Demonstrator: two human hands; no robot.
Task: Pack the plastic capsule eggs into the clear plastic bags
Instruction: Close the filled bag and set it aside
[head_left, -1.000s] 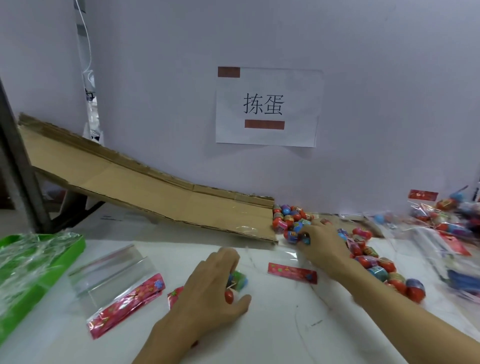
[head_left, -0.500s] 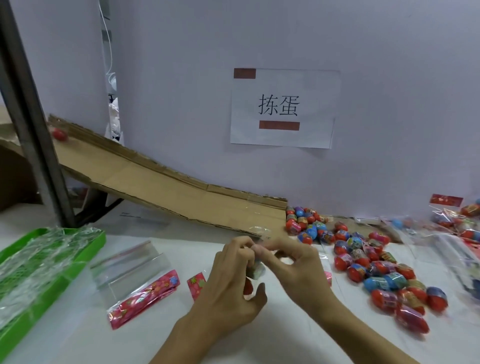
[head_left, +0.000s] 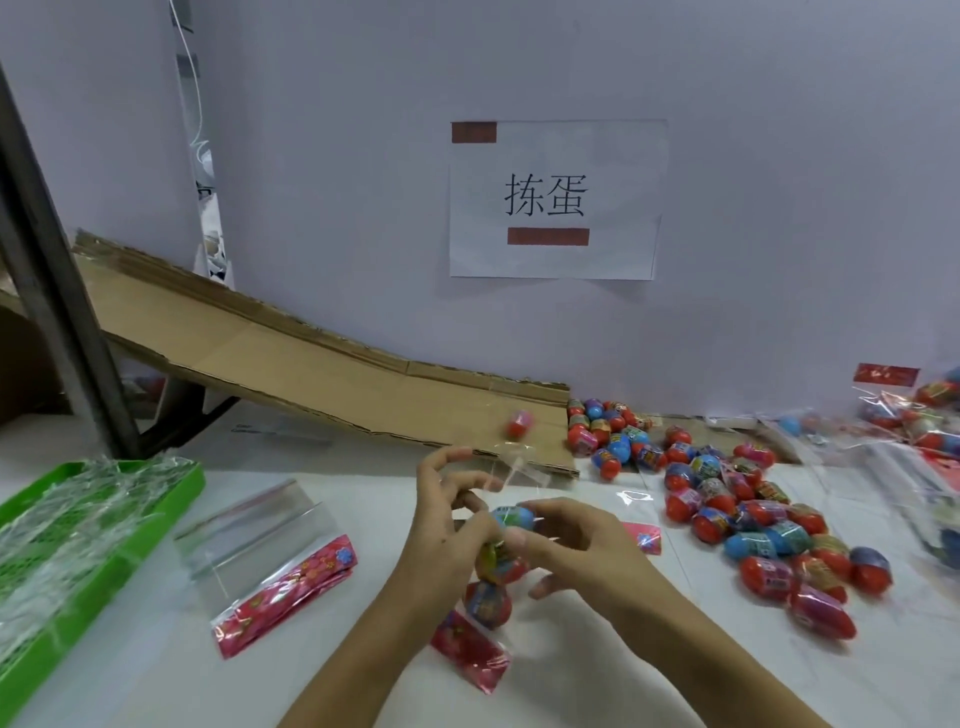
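**Two eggs down, a third at the mouth of the bag**

Two capsule eggs already sit stacked low in the clear bag (head_left: 485, 597), just above its red printed header, which trails toward the person on the white table (head_left: 363, 686). A third, the blue-topped egg (head_left: 513, 517), is poised at the bag's opening between both hands.

To do this step well, I'd say the left hand (head_left: 447, 525) should keep the film's mouth spread and slightly raised while the egg goes in narrow end first, sliding along the bag's length and not across it. Thin cellophane like this will likely cling and wrinkle, so a gentle push from above ought to beat forcing it; too much pressure could split a seam or pop the lower eggs out of line.

As for grip: the left hand pinches the loose upper film, fingers partly spread, a flap of plastic standing up beyond them. The right hand (head_left: 574, 540) holds the egg in a narrow fingertip pinch, thumb underneath.

Plenty more loose eggs (head_left: 753, 525) lie scattered just to the right, and one red egg (head_left: 519, 423) sits at the foot of the cardboard ramp (head_left: 311, 374). Spare bags (head_left: 260, 545) lie to the left.
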